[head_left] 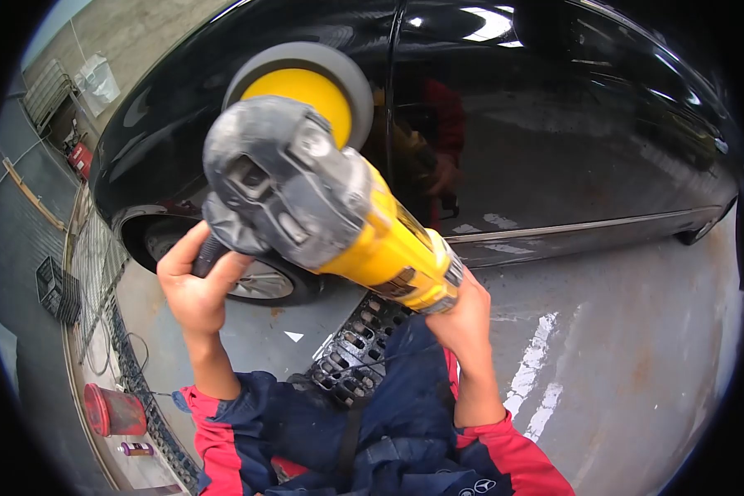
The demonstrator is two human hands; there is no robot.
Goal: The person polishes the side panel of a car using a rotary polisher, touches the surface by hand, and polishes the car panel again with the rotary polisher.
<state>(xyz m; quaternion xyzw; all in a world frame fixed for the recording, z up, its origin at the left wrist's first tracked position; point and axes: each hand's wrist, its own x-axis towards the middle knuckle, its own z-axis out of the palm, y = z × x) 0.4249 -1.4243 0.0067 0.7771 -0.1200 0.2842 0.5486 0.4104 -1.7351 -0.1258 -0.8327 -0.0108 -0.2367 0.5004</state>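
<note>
A yellow and black car polisher (pixel 388 240) is held up in front of the black car (pixel 554 140). Its round yellow pad with a grey rim (pixel 360 83) faces the car's front side panel; whether it touches the paint I cannot tell. My left hand (pixel 197 285) grips the black side handle (pixel 210 255) near the polisher's head. At the rear of the yellow body, my right hand (pixel 461 318) is wrapped round the grip, its fingers partly hidden. Part of the panel behind the head is covered from view.
Below the polisher is the car's front wheel (pixel 260 281). A black perforated step or stool (pixel 351 355) stands between my legs and the car. At left are a red bucket (pixel 114 411), a purple bottle (pixel 136 449) and a black crate (pixel 58 289). A thin cord runs near my lap.
</note>
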